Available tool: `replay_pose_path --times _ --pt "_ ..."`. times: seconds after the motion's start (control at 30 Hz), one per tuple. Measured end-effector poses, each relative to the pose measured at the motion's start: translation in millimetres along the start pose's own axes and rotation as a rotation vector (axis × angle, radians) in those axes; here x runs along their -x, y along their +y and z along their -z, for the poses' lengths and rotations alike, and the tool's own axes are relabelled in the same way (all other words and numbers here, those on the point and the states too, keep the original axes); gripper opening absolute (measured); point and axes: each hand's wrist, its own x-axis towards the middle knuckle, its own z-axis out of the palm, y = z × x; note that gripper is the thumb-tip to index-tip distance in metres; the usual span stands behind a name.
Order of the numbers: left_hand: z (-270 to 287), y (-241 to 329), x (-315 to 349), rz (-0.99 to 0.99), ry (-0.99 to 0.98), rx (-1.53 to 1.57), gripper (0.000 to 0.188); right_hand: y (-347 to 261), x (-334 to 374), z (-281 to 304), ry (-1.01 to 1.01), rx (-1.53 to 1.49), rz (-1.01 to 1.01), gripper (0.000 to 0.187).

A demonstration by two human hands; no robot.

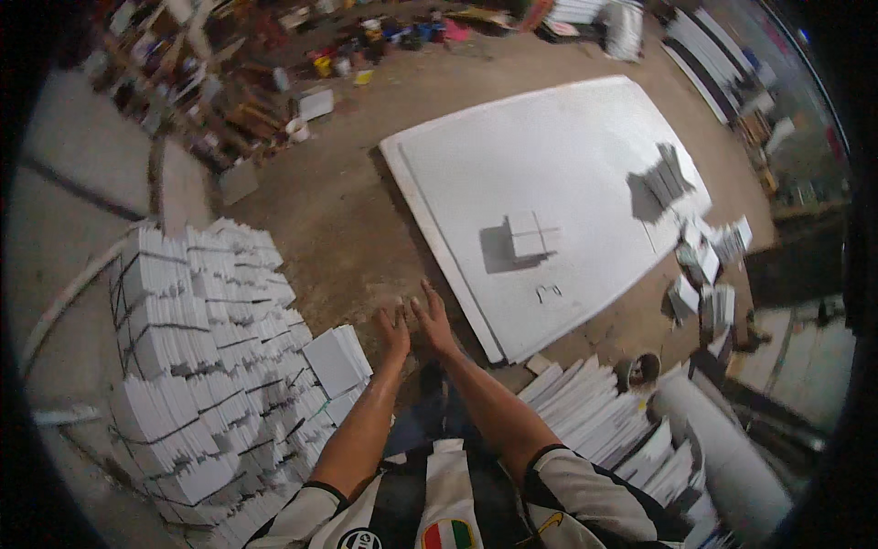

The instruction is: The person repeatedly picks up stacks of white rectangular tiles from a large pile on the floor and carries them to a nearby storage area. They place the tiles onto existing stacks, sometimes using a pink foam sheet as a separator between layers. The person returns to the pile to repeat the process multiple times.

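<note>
Both my hands reach forward over the brown floor, close together and holding nothing. The fingers of my left hand (393, 331) are stretched out and a little apart. My right hand (432, 320) is also open, its fingers spread near the left edge of a large white slab (567, 137). On that slab sits a white block tied with a cord (533, 235). A second bundle of thin sheets (667, 180) stands at the slab's right side. Left of my arms, a tied packet of white sheets (338, 359) lies at the edge of a big stack of bundles (169, 329).
Long white strips (594, 412) and a large white roll (713, 448) lie to my right. More loose bundles (704, 265) are heaped beyond the slab's right corner. Clutter (238, 82) lines the far left, with a white bucket (297, 130) in front of it.
</note>
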Motion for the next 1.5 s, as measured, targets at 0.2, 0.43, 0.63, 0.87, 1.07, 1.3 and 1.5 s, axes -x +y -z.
replay_pose_path --times 0.2,0.43,0.63,0.87,1.07,1.3,1.5 --pt "-40 78 63 -0.313 -0.166 0.015 0.066 -11 45 90 0.234 -0.039 -0.002 0.07" --pt "-139 134 128 -0.473 -0.421 -0.022 0.06 0 84 212 0.453 0.023 0.062 0.072" --pt "-247 182 203 -0.657 -0.541 -0.08 0.058 -10 126 339 0.68 -0.047 0.045 0.072" --pt "-365 246 307 -0.676 -0.727 -0.15 0.066 6 172 491 0.889 -0.084 0.033 0.068" --pt "-450 290 381 -0.758 -0.771 -0.11 0.063 28 197 596 1.018 -0.036 -0.011 0.065" --pt "-517 332 437 -0.836 -0.835 -0.112 0.058 38 214 675 1.123 -0.079 -0.021 0.065" --pt "-588 354 464 -0.904 -0.89 -0.153 0.058 53 214 749 1.228 -0.022 -0.004 0.065"
